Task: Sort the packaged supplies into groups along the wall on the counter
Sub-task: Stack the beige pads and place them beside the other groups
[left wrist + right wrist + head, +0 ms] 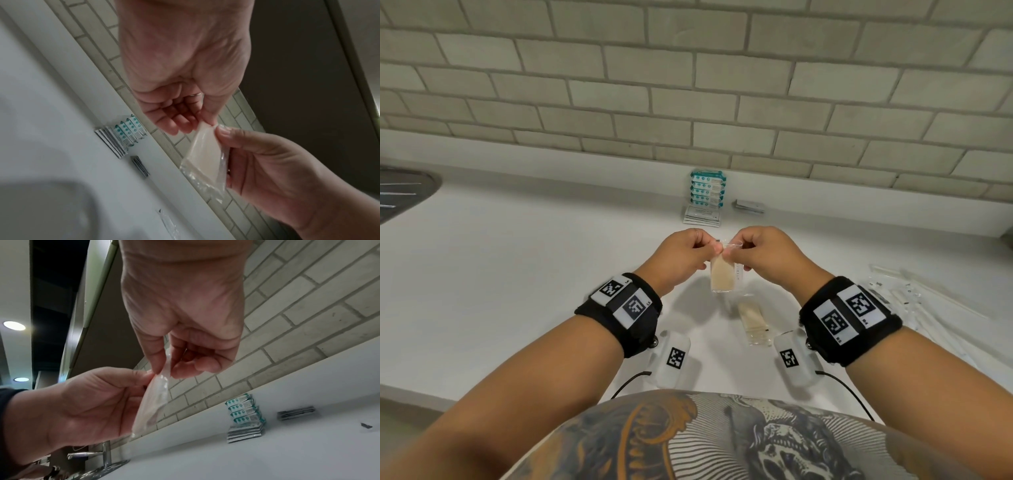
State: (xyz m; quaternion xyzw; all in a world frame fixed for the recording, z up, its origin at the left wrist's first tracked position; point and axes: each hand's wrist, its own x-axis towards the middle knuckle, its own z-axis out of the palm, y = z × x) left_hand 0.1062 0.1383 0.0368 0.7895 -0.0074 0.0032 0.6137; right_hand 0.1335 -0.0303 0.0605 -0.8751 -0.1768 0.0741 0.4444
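Head view: left hand (685, 255) and right hand (760, 251) both pinch the top edge of a clear packet (723, 274) with tan contents, held above the counter (517, 274); a like packet (753, 322) lies below; teal packets (707, 188), white sachets (702, 215) and grey sachets (749, 206) stand grouped near the wall. Left wrist view: thumb and fingers (209, 120) closed on the packet's corner. Right wrist view: same pinch (162, 369). Step, as judged: sorting this packet; next, found a new group by the wall.
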